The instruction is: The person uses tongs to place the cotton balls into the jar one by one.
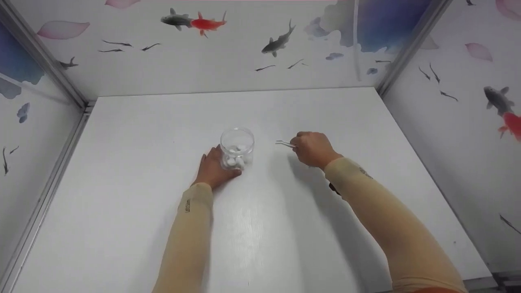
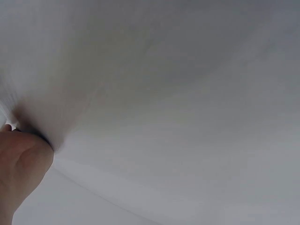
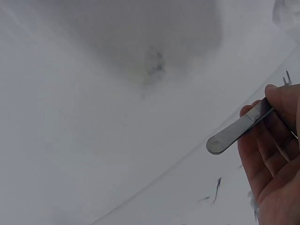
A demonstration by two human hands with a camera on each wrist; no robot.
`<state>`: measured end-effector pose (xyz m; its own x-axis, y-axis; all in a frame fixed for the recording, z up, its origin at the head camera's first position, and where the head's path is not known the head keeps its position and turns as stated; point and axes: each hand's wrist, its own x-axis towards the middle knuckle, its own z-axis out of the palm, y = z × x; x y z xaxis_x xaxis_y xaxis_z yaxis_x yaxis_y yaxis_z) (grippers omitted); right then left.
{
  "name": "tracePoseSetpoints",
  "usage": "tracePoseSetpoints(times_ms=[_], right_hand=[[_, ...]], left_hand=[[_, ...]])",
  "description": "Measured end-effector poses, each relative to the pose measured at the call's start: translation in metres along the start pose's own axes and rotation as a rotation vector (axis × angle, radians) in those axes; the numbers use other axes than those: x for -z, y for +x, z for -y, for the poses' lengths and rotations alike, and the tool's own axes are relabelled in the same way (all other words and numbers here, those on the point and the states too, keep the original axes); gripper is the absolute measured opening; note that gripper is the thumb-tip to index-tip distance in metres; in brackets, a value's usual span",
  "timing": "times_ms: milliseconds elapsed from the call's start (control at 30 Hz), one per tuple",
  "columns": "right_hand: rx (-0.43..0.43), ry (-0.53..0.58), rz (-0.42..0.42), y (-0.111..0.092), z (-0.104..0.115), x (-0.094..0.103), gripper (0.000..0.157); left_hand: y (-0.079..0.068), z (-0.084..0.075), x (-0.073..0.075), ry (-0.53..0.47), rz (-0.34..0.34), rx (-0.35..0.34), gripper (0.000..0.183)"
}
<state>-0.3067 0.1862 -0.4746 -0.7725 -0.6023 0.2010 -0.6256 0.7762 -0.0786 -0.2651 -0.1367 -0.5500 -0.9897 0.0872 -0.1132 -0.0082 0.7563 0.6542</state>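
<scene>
A clear round jar (image 1: 237, 142), open at the top, stands upright on the white table with several small white balls (image 1: 234, 161) inside. My left hand (image 1: 212, 170) holds it from the left, thumb along the near side; only part of that hand (image 2: 21, 164) shows in the left wrist view. To the right of the jar, my right hand (image 1: 313, 148) pinches metal tweezers (image 1: 287, 144) whose tips point left toward the jar, apart from it. In the right wrist view, the tweezers (image 3: 229, 136) lie between thumb and fingers, their tips slightly parted.
The white tabletop (image 1: 142, 142) spreads around both hands. Panels printed with fish and petals enclose it, with a back wall (image 1: 228, 61), a left wall (image 1: 44, 118) and a right wall (image 1: 447, 122). Both forearms wear beige sleeves (image 1: 374, 203).
</scene>
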Motion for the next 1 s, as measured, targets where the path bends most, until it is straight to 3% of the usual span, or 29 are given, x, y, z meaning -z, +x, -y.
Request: tracePoseSetpoints(times_ms=[233,533,633,833,1000], right_hand=[[-0.070,0.079,0.074,-0.005,0.018,-0.026,0.011],[-0.085,0.092,0.133,0.012,0.046,-0.042,0.017],[-0.097,0.088,0.147,0.012,0.049,-0.046,0.018],[-0.104,0.074,0.098,0.009,0.043,-0.050,0.015],[-0.091,0.074,0.101,0.005,0.037,-0.049,0.019]], left_hand=[[-0.001,0.007,0.006,0.010,0.007,0.015,0.113],[-0.006,0.017,0.011,-0.039,-0.066,0.056,0.116],[-0.008,0.018,0.011,-0.016,-0.040,0.065,0.115],[-0.012,0.016,0.015,0.009,0.031,0.096,0.115],[-0.015,0.022,0.019,0.028,0.042,0.109,0.110]])
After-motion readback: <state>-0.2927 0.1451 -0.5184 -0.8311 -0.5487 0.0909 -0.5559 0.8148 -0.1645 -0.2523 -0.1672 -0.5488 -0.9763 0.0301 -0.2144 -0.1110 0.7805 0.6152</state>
